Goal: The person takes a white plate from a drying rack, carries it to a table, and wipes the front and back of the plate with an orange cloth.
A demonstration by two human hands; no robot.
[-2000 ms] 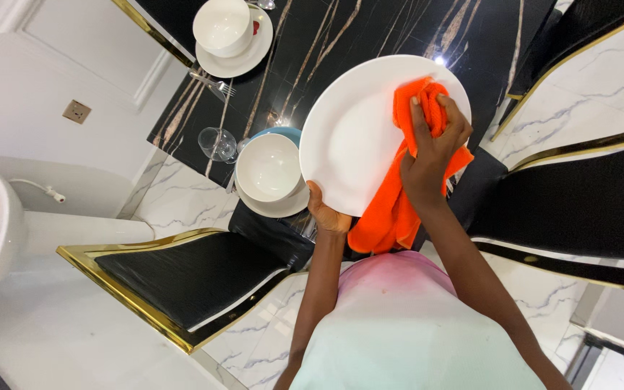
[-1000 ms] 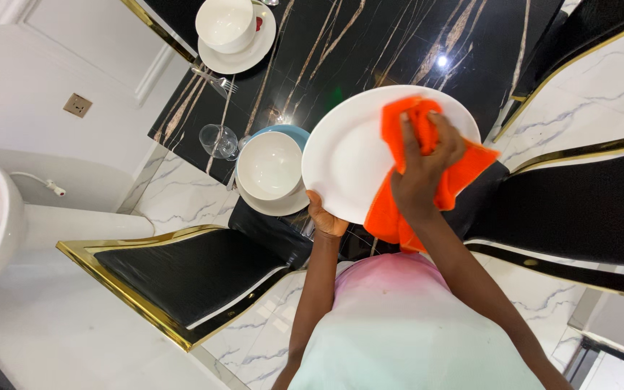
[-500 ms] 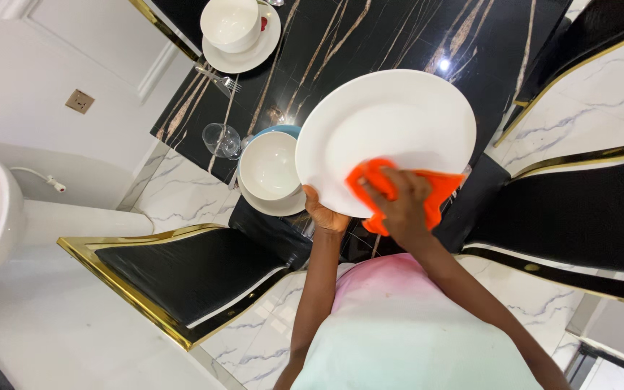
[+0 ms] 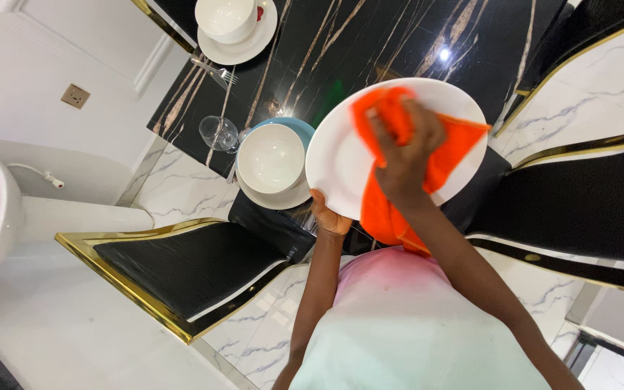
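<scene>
Overhead, right hand (image 4: 404,162) pressing orange cloth (image 4: 388,209), white plate (image 4: 341,162)

Bright, even indoor light fills the room. A small ceiling-lamp reflection glares on the glossy black table (image 4: 427,43). The right hand (image 4: 402,155) is slightly motion-blurred. Wide-angle distortion bends the chairs and walls at the edges.

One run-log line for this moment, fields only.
left hand: holds white plate rim | right hand: presses orange cloth on plate | nearby: white bowl, glass
</scene>
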